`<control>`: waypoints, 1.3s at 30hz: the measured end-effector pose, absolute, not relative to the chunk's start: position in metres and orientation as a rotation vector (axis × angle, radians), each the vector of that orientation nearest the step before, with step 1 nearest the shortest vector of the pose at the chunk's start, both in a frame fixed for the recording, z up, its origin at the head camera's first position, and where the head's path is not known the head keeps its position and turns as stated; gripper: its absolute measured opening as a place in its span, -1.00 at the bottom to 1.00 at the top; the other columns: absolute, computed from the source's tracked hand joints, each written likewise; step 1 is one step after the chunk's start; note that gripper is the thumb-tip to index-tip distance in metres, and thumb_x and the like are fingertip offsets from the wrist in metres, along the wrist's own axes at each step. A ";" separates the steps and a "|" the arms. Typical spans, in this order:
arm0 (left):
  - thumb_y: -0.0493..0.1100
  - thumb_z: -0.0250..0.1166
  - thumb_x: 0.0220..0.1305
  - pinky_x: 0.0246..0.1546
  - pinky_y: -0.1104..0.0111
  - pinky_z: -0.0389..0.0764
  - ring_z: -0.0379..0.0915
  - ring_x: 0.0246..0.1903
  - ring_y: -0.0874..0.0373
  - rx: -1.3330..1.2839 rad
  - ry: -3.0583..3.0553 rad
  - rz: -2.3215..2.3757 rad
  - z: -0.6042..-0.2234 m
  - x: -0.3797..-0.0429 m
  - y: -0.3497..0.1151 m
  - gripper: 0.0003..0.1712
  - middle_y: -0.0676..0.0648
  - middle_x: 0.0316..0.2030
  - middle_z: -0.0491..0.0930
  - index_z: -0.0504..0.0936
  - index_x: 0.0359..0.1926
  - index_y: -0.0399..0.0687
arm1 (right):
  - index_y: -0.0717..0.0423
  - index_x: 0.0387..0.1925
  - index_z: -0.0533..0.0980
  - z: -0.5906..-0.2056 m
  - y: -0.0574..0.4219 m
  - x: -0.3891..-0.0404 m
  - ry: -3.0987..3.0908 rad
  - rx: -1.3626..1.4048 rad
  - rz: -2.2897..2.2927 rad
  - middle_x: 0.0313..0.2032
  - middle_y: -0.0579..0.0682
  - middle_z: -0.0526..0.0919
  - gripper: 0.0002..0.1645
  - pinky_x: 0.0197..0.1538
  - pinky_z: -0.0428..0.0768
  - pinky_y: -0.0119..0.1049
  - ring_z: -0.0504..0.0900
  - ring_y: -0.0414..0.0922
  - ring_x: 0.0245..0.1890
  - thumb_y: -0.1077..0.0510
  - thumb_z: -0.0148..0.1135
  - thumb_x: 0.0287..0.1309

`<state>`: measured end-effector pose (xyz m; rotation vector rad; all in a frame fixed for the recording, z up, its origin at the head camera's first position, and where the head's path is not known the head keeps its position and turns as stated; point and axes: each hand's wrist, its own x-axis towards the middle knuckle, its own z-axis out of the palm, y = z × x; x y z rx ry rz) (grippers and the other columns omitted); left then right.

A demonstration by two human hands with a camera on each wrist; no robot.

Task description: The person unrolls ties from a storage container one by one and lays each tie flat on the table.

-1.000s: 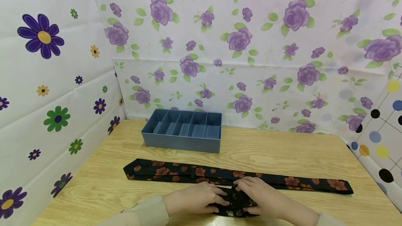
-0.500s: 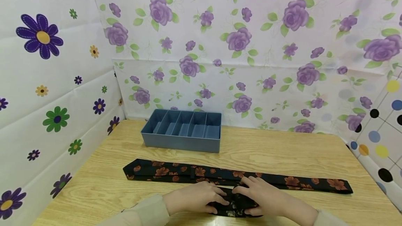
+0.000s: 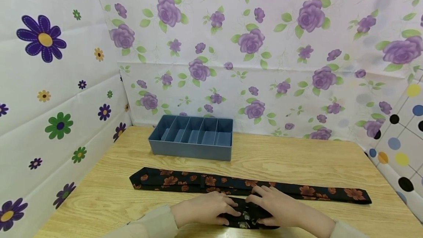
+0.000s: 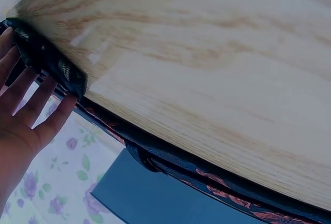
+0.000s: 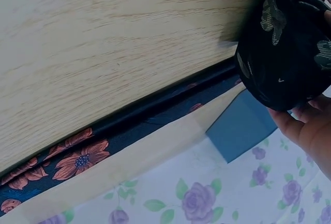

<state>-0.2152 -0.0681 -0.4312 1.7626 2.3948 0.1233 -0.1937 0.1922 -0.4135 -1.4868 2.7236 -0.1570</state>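
A folded black necktie with pale flower motifs lies under both hands at the front of the table. My left hand rests on its left part; in the left wrist view the fingers are spread and nearly straight, fingertips on the cloth. My right hand grips the right part between thumb and fingers. The rounded, thick fold shows in the right wrist view. Just behind the hands a second necktie, dark with rust-coloured flowers, lies stretched out lengthwise, partly covered by the right fingers.
A blue-grey divided box with several narrow compartments stands at the back left of the wooden table. Flower-printed sheets hang behind and at the left. A dotted sheet hangs at the right.
The right fingers have shifted slightly over the black necktie, and its folded part now lies flatter and reaches a little farther right. The left hand stays nearly still.
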 end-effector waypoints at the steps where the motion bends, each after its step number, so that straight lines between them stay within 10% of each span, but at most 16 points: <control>1: -0.01 0.21 0.28 0.03 0.52 0.51 0.45 0.14 0.25 1.763 2.396 0.125 -0.431 -0.215 -0.068 -0.54 0.01 0.19 0.49 0.51 0.21 0.15 | -0.15 0.12 0.43 -0.414 0.193 -0.194 2.722 -1.491 -0.152 -0.01 -0.08 0.48 -0.45 -0.19 0.59 -0.16 0.53 -0.18 -0.13 -0.19 0.27 0.11; 20: 0.00 0.18 0.30 0.02 0.56 0.50 0.45 0.13 0.29 1.685 2.366 0.135 -0.430 -0.217 -0.070 -0.54 0.01 0.20 0.47 0.49 0.22 0.15 | -0.08 0.01 0.41 -0.411 0.192 -0.193 2.703 -1.486 -0.100 0.18 -0.02 0.45 -0.54 -0.05 0.55 0.10 0.46 -0.03 0.10 -0.07 0.31 0.12; 39: -0.01 0.17 0.31 -0.05 0.64 0.49 0.51 0.04 0.30 1.640 2.366 0.160 -0.425 -0.218 -0.080 -0.59 -0.01 0.15 0.53 0.56 0.16 0.11 | -0.17 -0.03 0.46 -0.412 0.194 -0.194 2.732 -1.635 -0.083 0.12 -0.01 0.45 -0.61 -0.20 0.57 -0.11 0.48 -0.07 -0.01 -0.04 0.33 0.09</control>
